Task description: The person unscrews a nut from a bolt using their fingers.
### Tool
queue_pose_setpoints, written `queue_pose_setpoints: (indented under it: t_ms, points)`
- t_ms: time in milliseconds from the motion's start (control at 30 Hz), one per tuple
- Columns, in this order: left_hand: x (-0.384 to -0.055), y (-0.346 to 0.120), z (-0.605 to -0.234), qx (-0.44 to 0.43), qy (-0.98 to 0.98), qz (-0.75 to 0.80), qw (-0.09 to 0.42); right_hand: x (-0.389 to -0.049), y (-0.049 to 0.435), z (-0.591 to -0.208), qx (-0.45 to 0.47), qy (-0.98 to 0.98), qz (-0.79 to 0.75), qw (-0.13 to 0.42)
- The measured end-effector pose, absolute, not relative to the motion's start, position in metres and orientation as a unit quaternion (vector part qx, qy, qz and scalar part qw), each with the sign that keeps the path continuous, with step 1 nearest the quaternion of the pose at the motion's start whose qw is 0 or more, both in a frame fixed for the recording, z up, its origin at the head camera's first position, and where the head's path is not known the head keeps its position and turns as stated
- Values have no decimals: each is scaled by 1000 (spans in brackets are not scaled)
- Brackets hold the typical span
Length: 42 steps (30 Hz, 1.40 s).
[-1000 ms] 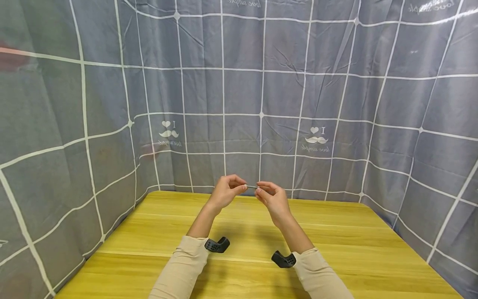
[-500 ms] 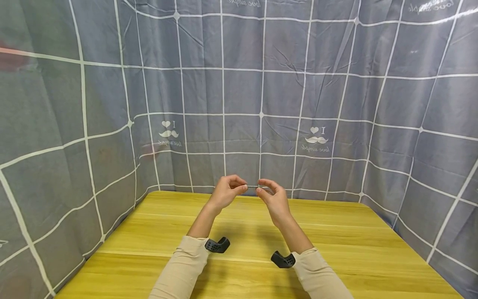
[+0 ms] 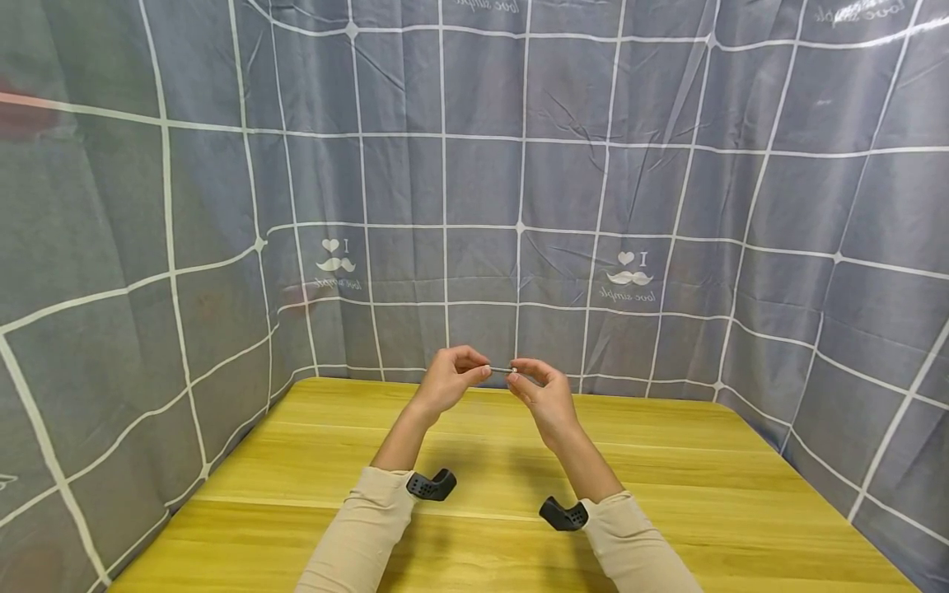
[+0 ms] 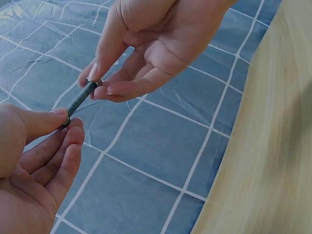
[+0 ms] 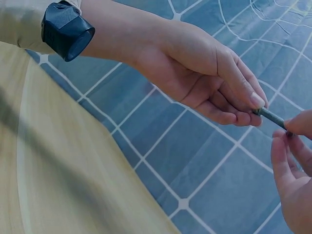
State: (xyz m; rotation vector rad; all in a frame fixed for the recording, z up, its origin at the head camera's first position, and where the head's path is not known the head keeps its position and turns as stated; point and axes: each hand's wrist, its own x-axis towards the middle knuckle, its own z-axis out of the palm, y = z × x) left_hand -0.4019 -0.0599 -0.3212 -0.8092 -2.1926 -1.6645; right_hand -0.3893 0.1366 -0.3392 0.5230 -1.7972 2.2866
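A short grey threaded bolt (image 3: 501,370) is held above the far part of the table, roughly level between both hands. My left hand (image 3: 446,380) pinches one end between thumb and fingertips, covering most of that end. At the other end, the thumb and index finger of my right hand (image 3: 544,397) pinch a small piece that looks like a nut (image 4: 98,83). The fingers largely hide it. In the left wrist view, bare thread of the bolt (image 4: 80,102) shows between the two grips. The right wrist view shows the same bolt (image 5: 272,117) spanning the gap.
Beneath my hands lies a yellow wood-grain table (image 3: 474,527). A grey curtain (image 3: 482,189) with white grid lines hangs behind it and on both sides. Black wrist cameras sit at the left cuff (image 3: 381,482) and the right cuff (image 3: 610,498).
My right index finger and thumb have spread slightly and then closed again on the bolt's end, with a small turn. The left hand has stayed still.
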Motion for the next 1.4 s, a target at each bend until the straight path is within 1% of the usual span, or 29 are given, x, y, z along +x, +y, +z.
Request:
queue_pose_setpoints:
  t_ms: [133,300,533,733,967,1200,1400]
  points:
    - [-402,-60,-322,-279,-759,-573,134,-389,136,-339,180,-599,775,92]
    - [-398,-58,-320,-280,-757,-575,134,-389,136,-340,178,-598,774,103]
    - [-402,-59,-322,-280,-758,-574,133,-390,135,-340,180,-592,778,114]
    - [-401,-59,-321,-285,-750,-583,131,-391,136,-339,165,-620,760,105]
    - [-402,-58,-319,-281,-755,-577,135,-390,136,-338,158,-606,775,84]
    - [-401,-58,-319,-280,-756,-576,136,-389,135,-339,177,-605,770,99]
    - [-401,-59,-320,-279,-752,-582,130,-389,135,-339,169,-616,758,129]
